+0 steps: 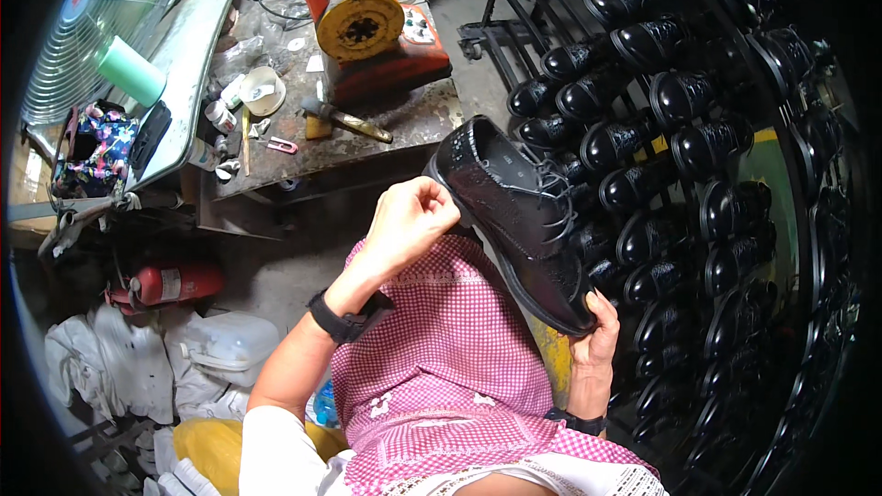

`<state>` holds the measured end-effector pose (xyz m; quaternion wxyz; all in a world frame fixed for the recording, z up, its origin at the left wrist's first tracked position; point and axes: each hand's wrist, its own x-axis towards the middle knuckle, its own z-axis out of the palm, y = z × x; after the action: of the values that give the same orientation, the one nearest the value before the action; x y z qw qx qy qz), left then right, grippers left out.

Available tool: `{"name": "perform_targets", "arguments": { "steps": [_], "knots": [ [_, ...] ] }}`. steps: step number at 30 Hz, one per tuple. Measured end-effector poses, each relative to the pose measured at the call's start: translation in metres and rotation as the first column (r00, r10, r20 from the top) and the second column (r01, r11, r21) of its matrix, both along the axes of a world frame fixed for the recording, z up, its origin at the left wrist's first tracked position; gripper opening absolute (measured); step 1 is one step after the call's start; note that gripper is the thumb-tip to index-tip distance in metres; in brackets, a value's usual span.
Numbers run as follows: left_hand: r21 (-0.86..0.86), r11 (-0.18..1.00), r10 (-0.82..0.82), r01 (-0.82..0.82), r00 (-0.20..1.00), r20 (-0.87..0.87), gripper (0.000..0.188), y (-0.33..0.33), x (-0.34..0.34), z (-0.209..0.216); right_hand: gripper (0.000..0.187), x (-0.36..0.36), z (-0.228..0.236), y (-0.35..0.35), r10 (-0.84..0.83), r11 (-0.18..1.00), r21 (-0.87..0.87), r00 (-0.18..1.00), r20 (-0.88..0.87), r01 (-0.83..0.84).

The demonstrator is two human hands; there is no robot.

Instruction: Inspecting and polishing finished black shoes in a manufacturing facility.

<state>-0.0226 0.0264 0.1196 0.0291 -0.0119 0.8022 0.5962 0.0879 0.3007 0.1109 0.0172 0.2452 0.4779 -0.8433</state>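
Concrete floor, grey and stained, spreads under a cluttered workshop. On the right, a black metal rack carries many glossy black shoes in rows, too many and too crowded to count exactly. At the top stands one worn workbench with one orange machine on it, one hammer and small tins. One fan sits top left; one red fire extinguisher lies on the floor beside white rags and one white plastic jug. A pink checked apron covers the person's lap. One black lace-up shoe is raised over the lap, tilted, toe down to the right. The left hand is clenched at its heel; the right hand grasps its toe.
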Motion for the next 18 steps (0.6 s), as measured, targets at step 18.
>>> {"name": "perform_targets", "arguments": {
  "steps": [18],
  "knots": [
    [0.566, 0.812, -0.196, 0.140, 0.980, 0.039, 0.011, -0.035, -0.005, -0.009, 0.027, 0.001, -0.039, 0.007, -0.020, 0.954, -0.285, 0.967, 0.255, 0.095]
  ]
}}
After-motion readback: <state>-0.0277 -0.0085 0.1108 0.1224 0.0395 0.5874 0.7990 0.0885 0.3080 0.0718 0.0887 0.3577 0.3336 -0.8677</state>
